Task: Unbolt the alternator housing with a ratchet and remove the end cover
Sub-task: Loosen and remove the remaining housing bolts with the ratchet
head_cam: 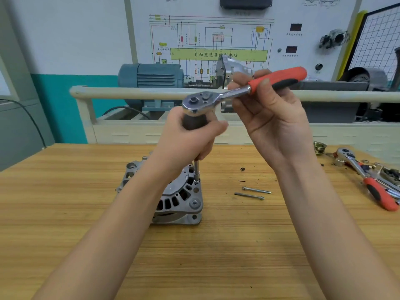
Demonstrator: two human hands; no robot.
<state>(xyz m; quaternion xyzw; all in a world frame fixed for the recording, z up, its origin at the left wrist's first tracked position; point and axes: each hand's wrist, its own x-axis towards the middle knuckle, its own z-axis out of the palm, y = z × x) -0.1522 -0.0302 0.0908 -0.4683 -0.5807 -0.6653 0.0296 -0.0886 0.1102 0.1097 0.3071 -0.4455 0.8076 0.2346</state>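
A grey alternator [173, 198] stands on the wooden table [216, 245], partly hidden by my left forearm. My left hand [190, 137] grips a dark handle under the head of a ratchet [201, 102]. From that handle a thin extension with a socket [197, 172] runs down onto a bolt at the housing's right rim. My right hand [272, 120] holds the ratchet's orange handle [281, 77] between thumb and fingers, palm towards me. Two long bolts [253, 192] lie on the table right of the alternator.
A second orange-handled ratchet [372, 182] and loose metal parts lie at the table's right edge, with a brass pulley [320, 147] behind them. A railing, a blue motor [151, 79] and a wiring-diagram board stand beyond the table.
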